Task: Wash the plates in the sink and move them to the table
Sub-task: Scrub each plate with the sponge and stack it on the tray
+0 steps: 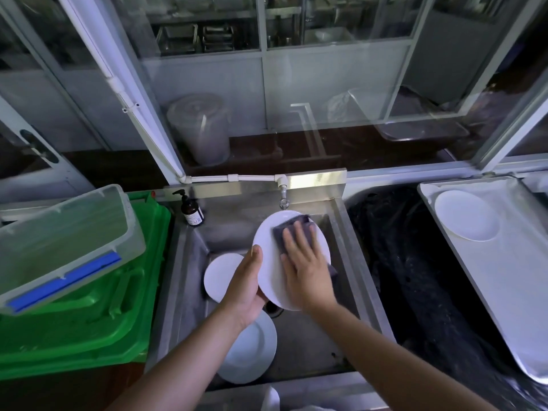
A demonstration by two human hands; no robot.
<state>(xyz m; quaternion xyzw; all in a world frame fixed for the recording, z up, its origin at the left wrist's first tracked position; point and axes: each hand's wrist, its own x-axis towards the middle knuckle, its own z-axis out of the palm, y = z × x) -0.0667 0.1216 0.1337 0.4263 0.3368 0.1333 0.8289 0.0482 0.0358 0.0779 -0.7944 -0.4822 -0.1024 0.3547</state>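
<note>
While the head camera looked down over the steel sink (341, 232), the left hand (247, 287) gripped a white plate (268, 250) by its lower left rim, thumb over the edge, and held it tilted above the basin under the tap (283, 198). The right hand (305, 268) lay flat, fingers straight, pressing a grey cloth (292, 228) against the plate's face. Two more white plates lay in the sink: one small plate (219, 275) behind the left hand at the left wall, and a lower plate (252, 354) near the front edge, partly hidden by the left forearm. A dark pump bottle (192, 213) stood at the sink's back left corner. Left of the sink, a clear plastic bin (68, 241) with a blue latch rested tilted on a green crate (98, 321). Right of the sink was a dark bin liner (415, 277), and beyond it a white tray (510, 277) that carried a washed plate (465, 219) near its far end. Behind the sink, glass panes showed a lidded bucket (198, 126).
</note>
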